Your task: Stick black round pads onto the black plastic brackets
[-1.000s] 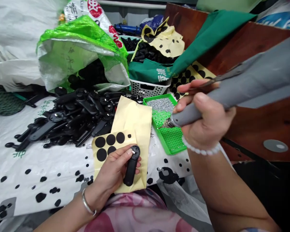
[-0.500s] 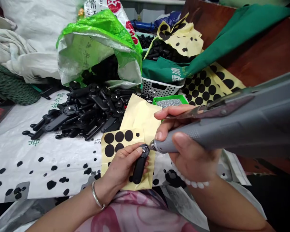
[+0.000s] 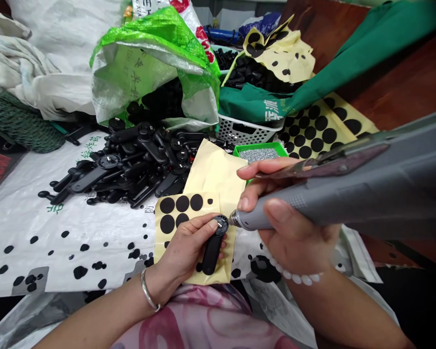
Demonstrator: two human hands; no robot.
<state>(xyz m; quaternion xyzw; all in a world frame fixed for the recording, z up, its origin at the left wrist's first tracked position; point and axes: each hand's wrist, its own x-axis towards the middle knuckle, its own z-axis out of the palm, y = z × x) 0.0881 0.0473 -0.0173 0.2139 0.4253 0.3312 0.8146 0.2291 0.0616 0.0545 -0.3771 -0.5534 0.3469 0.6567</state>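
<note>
My left hand (image 3: 189,245) is closed round a black plastic crank handle (image 3: 212,254), its round end up and the thumb pressed beside a small metal piece there. In my right hand (image 3: 294,232) is a grey electric screwdriver (image 3: 334,194), gripped near its nose. Its tip points left, right at the edge of the handle's round end; whether they touch I cannot tell. Beneath the left hand lies a yellow sheet of round black stickers (image 3: 181,206). Behind the screwdriver's nose stands a green tray (image 3: 281,148) of small silvery screws.
A heap of black crank handles (image 3: 131,160) lies at the left, before an open green and white sack (image 3: 156,48). A white perforated basket (image 3: 247,130) stands behind the tray, partly under green cloth (image 3: 298,97). More sticker sheets (image 3: 329,126) lie at the right.
The view has shifted slightly, so things sit a little further right. The screwdriver tip has drawn back slightly from the handle's round end. Both hands keep their holds.
</note>
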